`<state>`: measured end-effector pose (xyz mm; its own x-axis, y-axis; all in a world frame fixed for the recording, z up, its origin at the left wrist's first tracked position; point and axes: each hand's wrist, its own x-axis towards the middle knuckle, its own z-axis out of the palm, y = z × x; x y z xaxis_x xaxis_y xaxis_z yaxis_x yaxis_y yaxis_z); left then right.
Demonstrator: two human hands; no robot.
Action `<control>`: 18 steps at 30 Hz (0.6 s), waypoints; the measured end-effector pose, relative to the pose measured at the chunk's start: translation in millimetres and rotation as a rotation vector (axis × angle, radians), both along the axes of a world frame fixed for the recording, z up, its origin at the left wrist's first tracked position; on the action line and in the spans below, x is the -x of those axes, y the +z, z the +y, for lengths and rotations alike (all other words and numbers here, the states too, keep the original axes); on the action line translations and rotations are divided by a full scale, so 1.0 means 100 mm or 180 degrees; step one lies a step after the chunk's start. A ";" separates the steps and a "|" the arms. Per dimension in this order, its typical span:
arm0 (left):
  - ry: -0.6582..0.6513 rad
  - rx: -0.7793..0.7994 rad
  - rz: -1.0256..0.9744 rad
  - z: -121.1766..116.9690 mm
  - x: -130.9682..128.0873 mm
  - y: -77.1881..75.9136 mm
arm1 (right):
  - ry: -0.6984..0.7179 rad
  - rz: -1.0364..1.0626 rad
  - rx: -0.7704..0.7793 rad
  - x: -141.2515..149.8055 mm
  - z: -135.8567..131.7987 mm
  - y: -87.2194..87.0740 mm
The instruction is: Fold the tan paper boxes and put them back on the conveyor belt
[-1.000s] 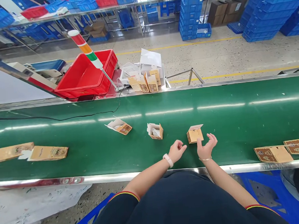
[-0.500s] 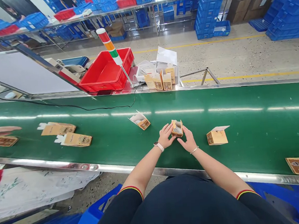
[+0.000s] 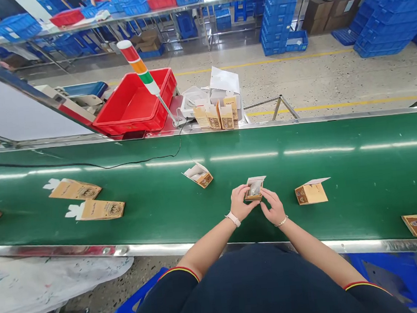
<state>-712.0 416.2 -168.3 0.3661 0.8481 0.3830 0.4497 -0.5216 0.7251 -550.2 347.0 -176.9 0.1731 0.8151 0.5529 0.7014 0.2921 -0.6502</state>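
Note:
An upright small cardboard box (image 3: 254,198) stands on the green conveyor belt (image 3: 185,226) in front of me, its white lid flap raised at the back. Something pale and shiny, perhaps a plastic bag (image 3: 255,188), shows inside. My left hand (image 3: 241,202) is closed on the box's left side, thumb along the front. From the right, my right hand (image 3: 273,206) grips the opposite side with its fingertips. To the left sits another open box (image 3: 203,177) with whitish contents. On the right is a box with a raised flap (image 3: 311,194).
Two cartons lie flat at left, one behind (image 3: 75,189) and one nearer carton (image 3: 103,209). Boxes also sit at both belt ends. Beyond the belt are a red bin (image 3: 131,102), a signal light (image 3: 138,67) and several standing cartons (image 3: 214,117). A black cable (image 3: 136,161) crosses the belt.
The white flap of the box between my hands now stands up, and its contents show more. Hands and box have shifted slightly right and nearer. Another person's hand at far left has left the view.

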 end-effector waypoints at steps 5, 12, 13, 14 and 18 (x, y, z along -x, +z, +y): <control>-0.0644 -0.0113 0.0792 0.04 0.00 0.03 | 0.0160 -0.0475 0.0548 -0.08 0.09 0.04; -0.1411 -0.0067 0.1157 0.27 -0.27 0.26 | 0.0962 -0.0434 0.0759 -0.46 0.16 0.17; -0.1434 -0.0016 0.1155 0.28 -0.32 0.28 | 0.0967 -0.0348 0.0693 -0.50 0.14 0.18; -0.1449 0.0043 0.1184 0.28 -0.36 0.30 | 0.0924 -0.0248 0.0611 -0.53 0.14 0.17; -0.1471 0.0259 0.1459 0.29 -0.44 0.37 | 0.0654 0.0217 0.0362 -0.55 0.14 0.11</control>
<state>-667.9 445.1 -131.4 0.8107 0.5839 0.0428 0.4651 -0.6868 0.5586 -495.1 361.3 -166.3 0.0310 0.8935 0.4481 0.5881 0.3462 -0.7309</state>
